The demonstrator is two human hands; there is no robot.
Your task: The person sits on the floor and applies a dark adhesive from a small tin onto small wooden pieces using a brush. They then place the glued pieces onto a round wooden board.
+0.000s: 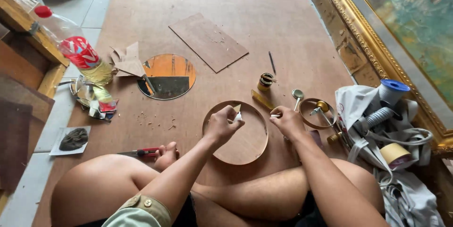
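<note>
- Far left: wooden shelf edge [28,29] with a clear plastic bottle [78,50], red-capped and red-labelled, lying tilted across it.
- On the pale tiled floor [56,123] below, a dark crumpled lump on a small grey sheet [71,139].
- Covering most of the floor, a large brown board [264,24], scattered with small chips and shavings.
- On the board's left part, folded cardboard scraps [126,62] touching a round mirror [166,76]; further back, a loose rectangular panel [208,41].
- Near the bare foot, a red-handled knife [141,152] lying flat.
- Left hand [222,125] curled shut around a small white tube [238,116], tip held over the round wooden disc [238,132].
- Disc flat on the board just ahead of the crossed legs, between both hands.
- Right hand [287,121] pinched closed on something small and white at the disc's right edge; exact thing too small to tell.
- Beyond the hands: a small tin [265,81], a thin dark stick [272,63], a spoon [297,96].
- Just right: a wooden ring [315,113].
- Further right: white bag [358,102] spilling tape rolls [394,154].
- Far right: gilt picture frame [373,47] leaning along the edge.
</note>
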